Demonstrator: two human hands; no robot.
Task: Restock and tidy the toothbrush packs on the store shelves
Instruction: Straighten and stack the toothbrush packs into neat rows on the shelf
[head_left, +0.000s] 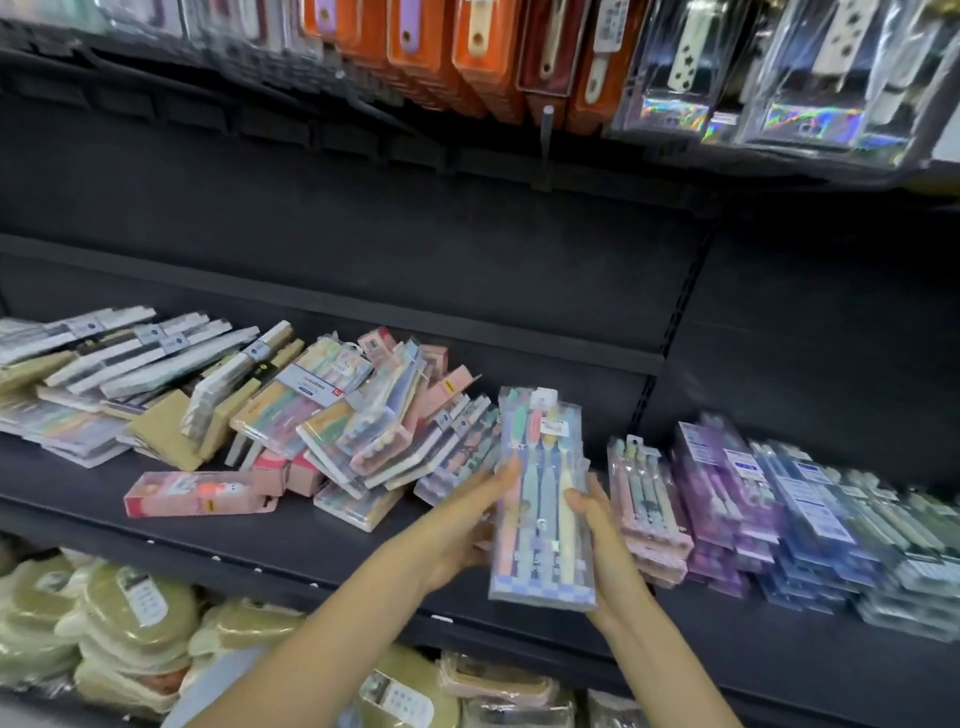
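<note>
Head view. Both hands hold one clear toothbrush pack (543, 499) upright over the front of the dark shelf (291, 540). Left hand (470, 525) grips the pack's left edge, fingers curled behind, thumb on the face. Right hand (597, 540) grips its right edge, thumb across the front. Left of the pack: a loose, tumbled heap (358, 415) of pastel packs, with a pink box (200, 493) lying flat in front of that heap. Right of the pack: neat leaning rows (779, 509), pink, then purple, then blue. Above the pack, hanging orange packs (462, 57); contents blurred, possibly brushes. Below the pack, green bagged goods (114, 618) on the lower shelf.
</note>
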